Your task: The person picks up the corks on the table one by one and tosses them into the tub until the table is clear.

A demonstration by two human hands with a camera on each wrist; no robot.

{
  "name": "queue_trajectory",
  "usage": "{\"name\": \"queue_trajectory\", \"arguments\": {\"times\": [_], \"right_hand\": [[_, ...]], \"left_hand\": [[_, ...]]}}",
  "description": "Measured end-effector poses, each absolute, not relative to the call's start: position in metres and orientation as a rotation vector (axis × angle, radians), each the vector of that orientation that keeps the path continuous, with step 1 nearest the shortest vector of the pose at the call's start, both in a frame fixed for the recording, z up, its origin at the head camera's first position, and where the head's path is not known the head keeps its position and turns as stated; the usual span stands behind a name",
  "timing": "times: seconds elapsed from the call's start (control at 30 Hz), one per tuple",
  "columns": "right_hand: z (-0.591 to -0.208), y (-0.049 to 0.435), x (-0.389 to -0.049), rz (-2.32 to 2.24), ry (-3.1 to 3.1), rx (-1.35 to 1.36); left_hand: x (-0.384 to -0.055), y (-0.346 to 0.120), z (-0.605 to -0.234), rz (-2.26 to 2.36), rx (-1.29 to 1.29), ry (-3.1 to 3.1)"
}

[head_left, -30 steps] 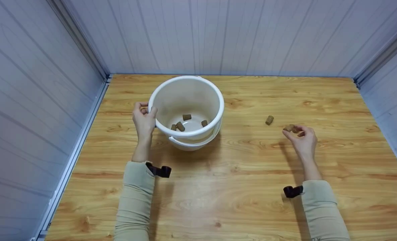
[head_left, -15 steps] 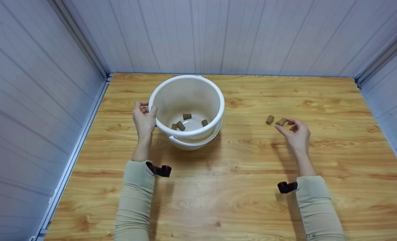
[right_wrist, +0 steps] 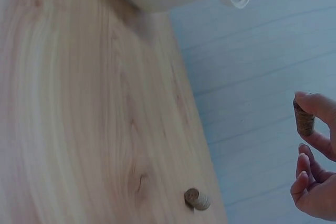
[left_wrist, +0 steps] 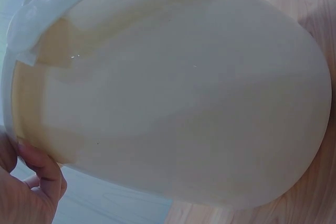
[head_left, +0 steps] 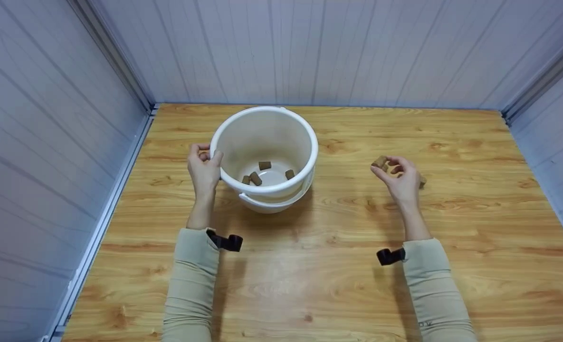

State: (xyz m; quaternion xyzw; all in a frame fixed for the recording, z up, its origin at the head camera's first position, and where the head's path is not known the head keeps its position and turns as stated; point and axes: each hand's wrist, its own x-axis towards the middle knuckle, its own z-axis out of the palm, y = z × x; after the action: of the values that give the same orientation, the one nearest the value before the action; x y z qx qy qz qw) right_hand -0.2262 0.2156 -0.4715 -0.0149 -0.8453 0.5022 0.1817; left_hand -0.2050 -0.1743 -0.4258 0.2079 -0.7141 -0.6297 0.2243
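Observation:
A white bucket (head_left: 264, 190) stands on the wooden table with several brown corks (head_left: 255, 178) on its floor. My left hand (head_left: 204, 173) grips the bucket's rim on its left side; in the left wrist view the fingers of that hand (left_wrist: 37, 182) curl at the rim beside the bucket wall (left_wrist: 184, 87). Right of the bucket, my right hand (head_left: 401, 183) pinches a cork (head_left: 380, 161) between thumb and fingertips, clear of the table in the right wrist view. A loose cork (head_left: 422, 181) shows partly behind this hand. Another lies just below the held one, mostly covered by the fingers.
The bucket's white handle (head_left: 281, 204) hangs down at its front. Pale panelled walls (head_left: 291, 52) rise behind the table and at both sides. Wooden tabletop (head_left: 305, 280) stretches between the forearms. A black camera mount (head_left: 390, 256) sits on each wrist.
My right hand has moved left and slightly away from me with the pinched cork, uncovering a loose cork on its right. The left hand and bucket have stayed put.

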Motion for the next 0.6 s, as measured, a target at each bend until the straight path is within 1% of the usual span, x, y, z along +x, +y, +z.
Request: {"name": "queue_trajectory", "arguments": {"times": [0.6], "right_hand": [[-0.452,0.176,-0.233,1.492,-2.352,0.071]], "left_hand": [[-0.206,-0.174,-0.426,-1.747,0.6,-1.964]]}}
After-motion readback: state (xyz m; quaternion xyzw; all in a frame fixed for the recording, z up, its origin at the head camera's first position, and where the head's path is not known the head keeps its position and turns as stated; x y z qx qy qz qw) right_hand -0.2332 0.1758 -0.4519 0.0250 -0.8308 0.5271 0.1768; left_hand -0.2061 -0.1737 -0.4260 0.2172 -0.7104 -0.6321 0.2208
